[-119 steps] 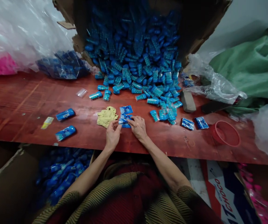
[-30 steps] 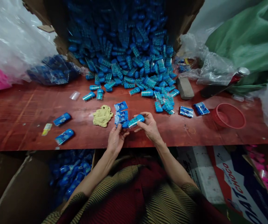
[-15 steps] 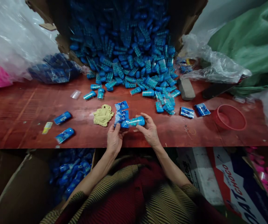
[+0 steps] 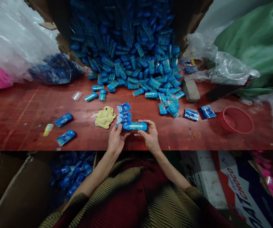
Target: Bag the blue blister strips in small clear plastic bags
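Both my hands hold one small blue tube (image 4: 134, 126) level above the front edge of the red-brown table (image 4: 22, 107). My left hand (image 4: 115, 141) pinches its left end and my right hand (image 4: 150, 136) grips its right end. Just behind the tube lies a short row of blue label packets (image 4: 124, 112), with a yellow rag (image 4: 105, 117) to their left. A big heap of the same blue tubes (image 4: 136, 53) spills from a torn cardboard box (image 4: 62, 44) at the back.
Two labelled tubes (image 4: 64, 119) lie at the left. At the right are two label packets (image 4: 191, 114), a red basket (image 4: 235, 120) and a grey block (image 4: 190, 90). Plastic bags and green cloth (image 4: 257, 41) crowd the back. A box of blue tubes (image 4: 72, 177) sits below the table.
The tube has swung level and come slightly nearer the table edge; my left hand has closed on its left end. Four seconds ago both hands were on the label packets.
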`<action>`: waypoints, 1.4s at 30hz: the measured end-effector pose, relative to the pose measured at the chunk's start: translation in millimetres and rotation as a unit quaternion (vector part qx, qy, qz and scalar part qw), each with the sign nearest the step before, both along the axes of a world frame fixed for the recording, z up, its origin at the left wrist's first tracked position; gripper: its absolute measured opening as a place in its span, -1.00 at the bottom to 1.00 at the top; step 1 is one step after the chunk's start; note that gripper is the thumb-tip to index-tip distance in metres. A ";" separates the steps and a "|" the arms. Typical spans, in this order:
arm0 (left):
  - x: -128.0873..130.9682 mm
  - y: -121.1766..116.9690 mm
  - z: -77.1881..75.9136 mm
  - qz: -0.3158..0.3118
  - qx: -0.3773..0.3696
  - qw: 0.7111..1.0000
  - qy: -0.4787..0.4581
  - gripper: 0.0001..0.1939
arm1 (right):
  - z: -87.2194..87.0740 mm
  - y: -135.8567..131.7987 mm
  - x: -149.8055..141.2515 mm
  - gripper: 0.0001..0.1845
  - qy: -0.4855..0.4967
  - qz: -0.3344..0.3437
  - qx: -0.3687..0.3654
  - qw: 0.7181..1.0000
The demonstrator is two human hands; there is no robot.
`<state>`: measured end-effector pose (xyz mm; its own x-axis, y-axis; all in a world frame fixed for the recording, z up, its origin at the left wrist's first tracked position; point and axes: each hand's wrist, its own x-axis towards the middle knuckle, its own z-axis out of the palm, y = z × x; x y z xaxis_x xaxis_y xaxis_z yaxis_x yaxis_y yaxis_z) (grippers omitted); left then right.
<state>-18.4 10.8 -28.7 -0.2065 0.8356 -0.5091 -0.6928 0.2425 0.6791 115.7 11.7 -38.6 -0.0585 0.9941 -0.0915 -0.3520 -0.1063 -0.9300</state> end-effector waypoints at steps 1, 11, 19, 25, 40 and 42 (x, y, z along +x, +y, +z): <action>0.1 0.2 0.2 -0.005 -0.003 1.000 -0.003 -0.73 | -0.8 -0.1 -0.8 -0.53 0.009 -0.008 -0.002 1.000; 1.0 -1.4 1.4 -0.004 0.013 1.000 0.002 -0.72 | 1.0 -9.9 -7.5 -0.54 -0.034 -0.058 0.028 0.997; 0.4 -2.0 5.0 -0.007 -0.005 1.000 -0.007 -0.79 | 3.9 -10.3 -7.3 -0.56 0.011 -0.055 -0.014 0.998; 2.7 -3.9 6.1 -0.011 -0.040 0.999 -0.024 -0.86 | 9.9 -13.8 -8.7 -0.56 -0.018 -0.082 -0.004 0.997; 8.3 -4.0 9.5 -0.015 -0.079 0.994 -0.079 -0.84 | -8.0 -20.3 -6.0 -0.53 -0.175 -0.137 0.190 0.956; 8.7 -4.9 8.0 -0.013 -0.073 0.993 -0.089 -0.85 | -12.6 -21.3 -4.5 -0.53 -0.196 -0.123 0.223 0.947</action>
